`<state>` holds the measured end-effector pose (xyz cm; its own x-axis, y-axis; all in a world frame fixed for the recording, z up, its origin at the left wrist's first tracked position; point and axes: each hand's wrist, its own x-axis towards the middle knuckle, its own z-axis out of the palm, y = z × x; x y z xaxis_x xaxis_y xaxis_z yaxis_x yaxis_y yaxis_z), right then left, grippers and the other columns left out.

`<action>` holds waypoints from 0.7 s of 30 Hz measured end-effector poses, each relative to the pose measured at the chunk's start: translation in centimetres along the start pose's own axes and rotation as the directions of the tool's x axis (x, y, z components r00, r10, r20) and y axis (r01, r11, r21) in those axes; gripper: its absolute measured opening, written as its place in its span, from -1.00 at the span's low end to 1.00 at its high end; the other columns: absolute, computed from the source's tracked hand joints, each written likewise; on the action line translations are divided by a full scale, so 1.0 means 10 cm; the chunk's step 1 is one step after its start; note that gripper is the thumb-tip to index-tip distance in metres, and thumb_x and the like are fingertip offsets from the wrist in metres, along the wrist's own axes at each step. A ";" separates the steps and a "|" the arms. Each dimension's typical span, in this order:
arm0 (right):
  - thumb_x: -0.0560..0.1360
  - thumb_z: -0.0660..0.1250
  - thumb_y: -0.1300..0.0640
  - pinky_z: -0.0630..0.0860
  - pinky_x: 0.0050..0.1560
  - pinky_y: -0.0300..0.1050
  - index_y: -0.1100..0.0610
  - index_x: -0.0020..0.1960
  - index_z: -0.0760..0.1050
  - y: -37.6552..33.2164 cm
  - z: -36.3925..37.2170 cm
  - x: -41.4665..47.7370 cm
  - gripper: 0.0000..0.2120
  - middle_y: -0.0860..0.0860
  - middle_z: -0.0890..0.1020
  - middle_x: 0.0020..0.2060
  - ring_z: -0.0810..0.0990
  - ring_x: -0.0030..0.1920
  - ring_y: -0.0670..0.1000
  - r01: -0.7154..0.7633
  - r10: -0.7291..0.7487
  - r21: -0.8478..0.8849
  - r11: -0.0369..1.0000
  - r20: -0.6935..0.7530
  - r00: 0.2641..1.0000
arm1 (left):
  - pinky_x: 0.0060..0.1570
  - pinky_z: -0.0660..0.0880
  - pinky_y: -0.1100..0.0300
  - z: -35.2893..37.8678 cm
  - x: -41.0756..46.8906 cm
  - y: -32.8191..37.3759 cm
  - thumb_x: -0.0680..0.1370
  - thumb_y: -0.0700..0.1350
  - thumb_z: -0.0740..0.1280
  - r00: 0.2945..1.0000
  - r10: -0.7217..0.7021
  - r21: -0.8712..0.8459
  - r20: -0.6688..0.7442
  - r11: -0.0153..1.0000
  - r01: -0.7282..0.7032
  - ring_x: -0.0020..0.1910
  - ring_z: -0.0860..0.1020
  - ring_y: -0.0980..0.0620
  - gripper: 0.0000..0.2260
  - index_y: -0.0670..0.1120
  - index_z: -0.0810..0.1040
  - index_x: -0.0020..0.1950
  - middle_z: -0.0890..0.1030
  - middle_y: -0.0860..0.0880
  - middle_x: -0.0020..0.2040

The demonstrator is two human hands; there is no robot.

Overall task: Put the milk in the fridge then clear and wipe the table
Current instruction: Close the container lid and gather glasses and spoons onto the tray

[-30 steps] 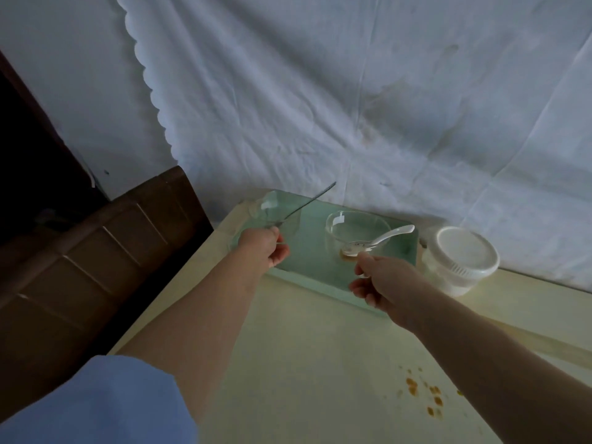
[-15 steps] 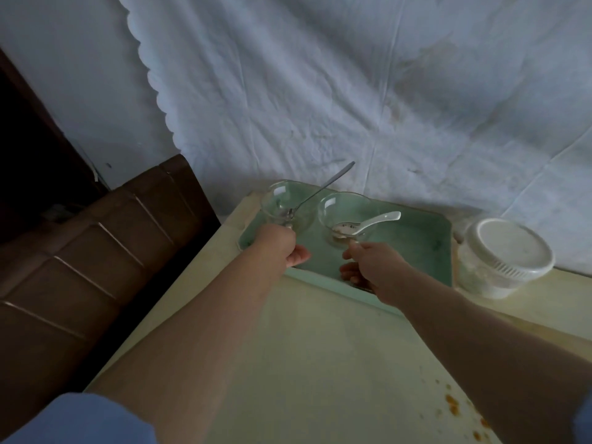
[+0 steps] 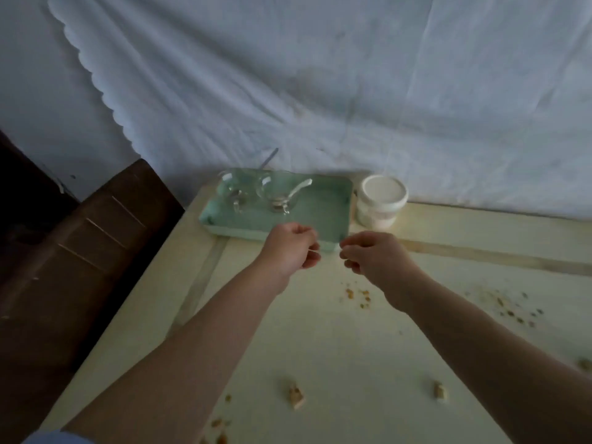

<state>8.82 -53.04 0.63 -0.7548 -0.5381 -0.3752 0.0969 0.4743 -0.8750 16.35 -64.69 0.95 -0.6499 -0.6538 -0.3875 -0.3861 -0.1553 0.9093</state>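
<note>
Tray is sitting at the far left end of the table, against the hanging white cloth. It is carrying two glass bowls side by side: the left bowl is holding a metal spoon whose handle is leaning up toward the cloth, and the right bowl is holding a white spoon. A white lidded jar is standing just beside the tray's right edge.

Left hand is hovering at the tray's near rim with its fingers loosely curled and gripping nothing; contact with the rim cannot be determined. Right hand is hovering near the tray's near right corner, its fingers likewise loosely curled and holding nothing.

Crumbs are lying scattered over the tabletop, with two larger pieces nearer the person. Brown furniture is standing along the table's left side.
</note>
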 end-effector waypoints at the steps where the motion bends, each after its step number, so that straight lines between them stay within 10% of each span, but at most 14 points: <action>1: 0.48 0.31 0.27 0.54 -0.11 -0.09 0.11 -0.10 0.59 0.09 -0.17 -0.17 -0.89 0.12 0.66 -0.17 0.57 -0.20 0.02 -0.017 0.017 0.032 0.999 -0.015 1.000 | -0.44 0.51 0.31 0.17 -0.16 0.01 0.57 -0.24 0.22 0.999 -0.004 0.017 0.048 1.000 0.004 -0.38 0.51 0.01 -0.86 -0.13 0.48 -0.19 0.52 -0.09 -0.28; 11: 0.47 0.29 0.38 0.38 -0.45 -0.26 0.26 -0.13 0.53 1.63 -2.03 -1.80 -0.92 0.11 0.54 -0.38 0.45 -0.43 0.00 -0.278 0.325 0.196 0.940 -0.282 0.903 | -0.36 0.54 0.32 2.19 -1.65 -0.24 0.58 -0.22 0.23 0.853 -0.133 0.181 0.505 0.982 0.046 -0.31 0.55 0.03 -0.87 -0.21 0.54 0.04 0.54 -0.07 -0.22; 18: 0.49 0.27 0.33 0.21 -0.68 -0.43 0.23 -0.20 0.41 2.48 -3.03 -2.11 -0.90 0.11 0.46 -0.42 0.40 -0.62 -0.09 -0.369 0.502 0.353 0.860 -0.454 0.736 | -0.48 0.49 0.34 3.32 -2.18 -0.45 0.58 -0.25 0.20 0.827 -0.172 0.209 0.536 0.976 0.067 -0.37 0.51 0.02 -0.82 -0.13 0.46 -0.21 0.50 -0.08 -0.29; 21: 0.51 0.26 0.27 0.32 -0.56 -0.30 0.20 -0.03 0.42 2.61 -3.21 -2.02 -0.94 0.11 0.49 -0.33 0.44 -0.48 -0.03 -0.373 0.484 0.323 0.870 -0.410 0.773 | -0.47 0.49 0.33 3.50 -2.25 -0.54 0.59 -0.25 0.19 0.839 -0.175 0.208 0.516 0.975 0.076 -0.37 0.51 0.02 -0.85 -0.14 0.46 -0.16 0.51 -0.08 -0.28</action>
<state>5.80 -7.43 -4.80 -0.8027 0.0987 -0.5882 0.5753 0.3882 -0.7199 10.11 -23.20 -0.51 -0.8151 -0.1391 -0.5624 -0.5618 -0.0473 0.8259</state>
